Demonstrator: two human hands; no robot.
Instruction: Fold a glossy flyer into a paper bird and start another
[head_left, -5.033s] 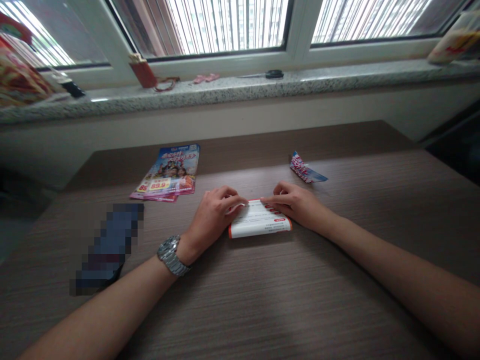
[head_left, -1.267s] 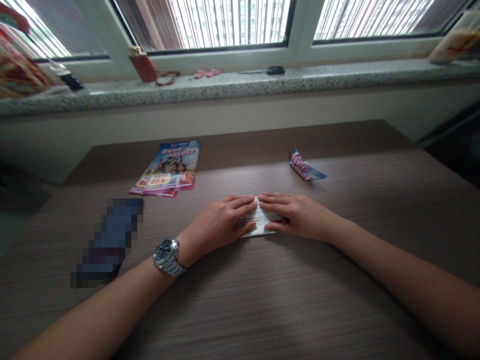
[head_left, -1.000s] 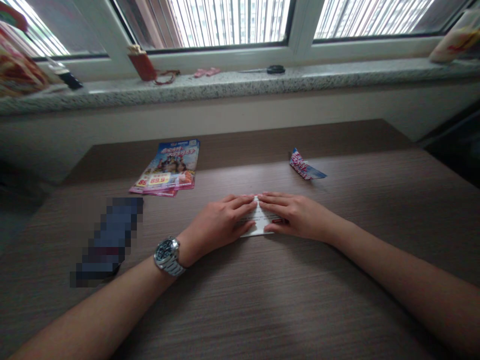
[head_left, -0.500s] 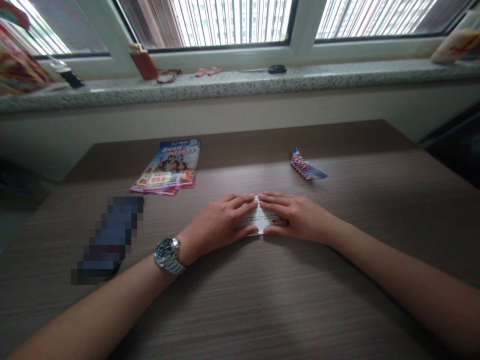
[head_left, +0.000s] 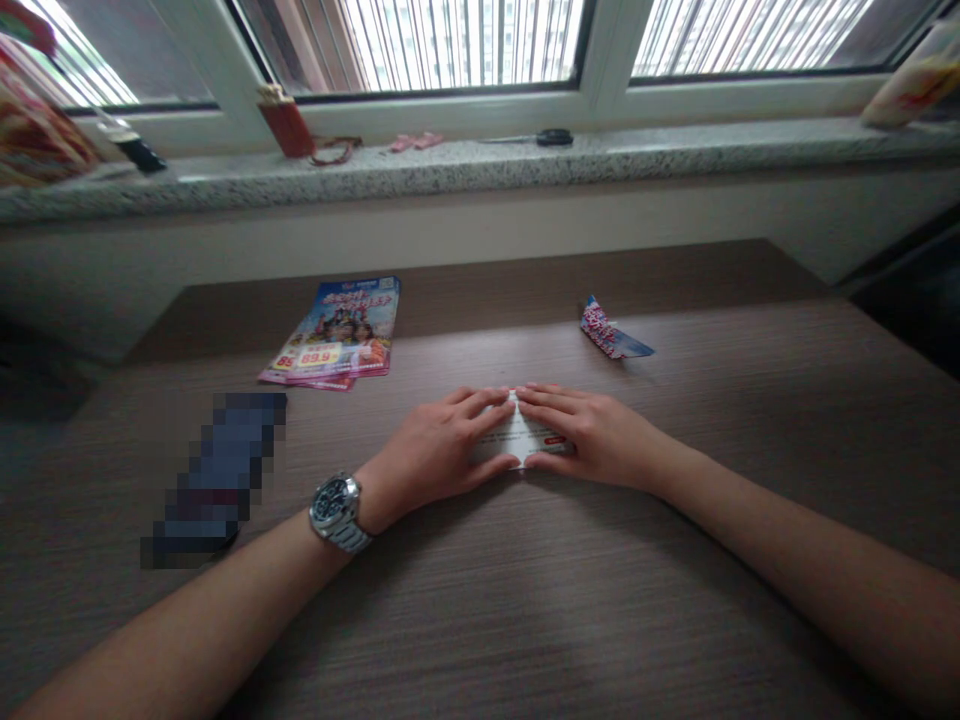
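A small white printed paper [head_left: 519, 436] lies on the table in front of me, partly covered by both hands. My left hand [head_left: 442, 440], with a metal watch on its wrist, presses on the paper's left part, thumb along the near edge and fingers along the far edge. My right hand [head_left: 592, 430] rests the same way on the right part, its fingertips close to those of the left. Both hands have thumb and fingers apart and press the paper flat. Beyond them stands a folded piece of blue and red patterned paper [head_left: 611, 335].
A stack of colourful flyers [head_left: 341, 335] lies at the back left of the table [head_left: 480, 600]. Nearer, left of my watch, is a blurred dark object [head_left: 221, 475]. Scissors [head_left: 553, 138], a red item [head_left: 287, 125] and pink pieces [head_left: 416, 142] sit on the windowsill.
My right thumb has shifted very slightly left, nearer my left thumb. Otherwise the hands and paper look almost the same.
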